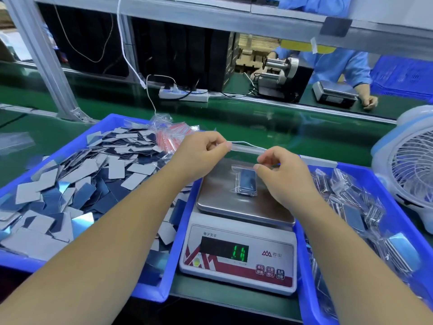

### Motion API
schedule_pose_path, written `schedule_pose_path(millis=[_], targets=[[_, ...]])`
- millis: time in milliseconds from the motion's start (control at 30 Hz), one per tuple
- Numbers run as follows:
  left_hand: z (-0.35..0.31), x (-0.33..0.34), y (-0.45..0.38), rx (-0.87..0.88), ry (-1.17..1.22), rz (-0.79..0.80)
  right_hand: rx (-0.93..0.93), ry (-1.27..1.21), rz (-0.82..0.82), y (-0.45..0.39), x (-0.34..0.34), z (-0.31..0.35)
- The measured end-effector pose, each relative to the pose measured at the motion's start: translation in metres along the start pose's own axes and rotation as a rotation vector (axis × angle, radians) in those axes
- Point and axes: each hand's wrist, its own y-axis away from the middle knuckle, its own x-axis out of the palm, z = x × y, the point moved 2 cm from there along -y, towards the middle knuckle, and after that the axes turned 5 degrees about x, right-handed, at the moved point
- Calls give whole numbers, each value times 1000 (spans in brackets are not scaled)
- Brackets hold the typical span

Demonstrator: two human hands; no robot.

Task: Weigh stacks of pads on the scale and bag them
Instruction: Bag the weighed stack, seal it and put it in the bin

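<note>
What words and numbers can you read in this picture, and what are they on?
"1.9": green digits on the white electronic scale, on its dark display.
"电子天平": small print above that display.
Red triangle logo: the brand characters beside it are blurred.
Three red buttons: labels too small to read.

A thin, clear plastic bag (243, 170), glossy and crinkled, is seen over the brushed, dull-shining metal pan of the scale (236, 249), whose body is of smooth white plastic. The loose pads (70, 184) are shown with matt grey faces and shiny blue ones. Both bins (173, 242) are made of smooth blue plastic. The bench top (257, 123) is finished in glossy green.
</note>
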Motion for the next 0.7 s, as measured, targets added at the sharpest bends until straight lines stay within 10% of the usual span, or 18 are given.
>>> schedule_pose_path(millis=[700], targets=[[-2,-2,1,-22,-18,-3,-14,52,113,8,1,6]])
